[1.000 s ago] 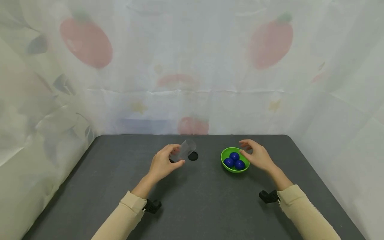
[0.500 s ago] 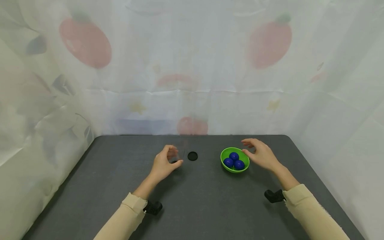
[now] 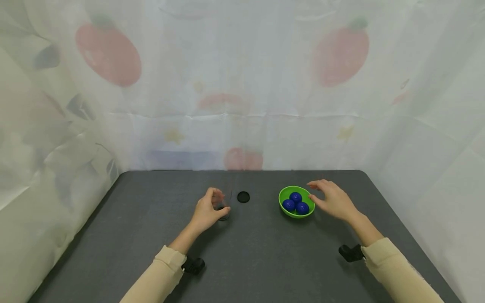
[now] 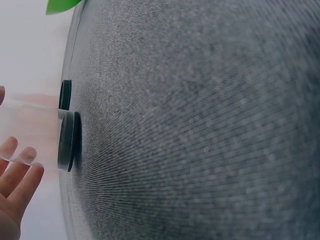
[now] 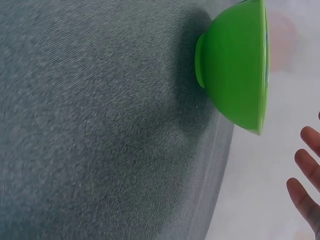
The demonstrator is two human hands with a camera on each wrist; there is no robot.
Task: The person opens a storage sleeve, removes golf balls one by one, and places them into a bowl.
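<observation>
My left hand [image 3: 209,208] curls round a clear plastic cup [image 4: 32,131] that stands on its black base [image 3: 224,216] on the dark grey table [image 3: 265,252]. In the left wrist view my fingertips [image 4: 17,170] lie against the cup's wall, and the base [image 4: 68,141] sits flat on the table. A black disc [image 3: 243,197] lies just right of the cup. My right hand [image 3: 333,200] hovers with relaxed fingers at the right side of a green bowl [image 3: 282,197] holding three blue balls [image 3: 296,197]. It touches nothing; its fingertips [image 5: 306,172] show apart from the bowl [image 5: 235,65].
A translucent printed curtain [image 3: 242,84] encloses the table at the back and both sides. Black wrist camera mounts [image 3: 193,265] [image 3: 350,252] sit by my sleeves. The black disc [image 4: 65,94] shows beyond the cup in the left wrist view.
The left hand has turned the tilted cup upright and set it down on the table. The right hand has drifted slightly right, away from the bowl.
</observation>
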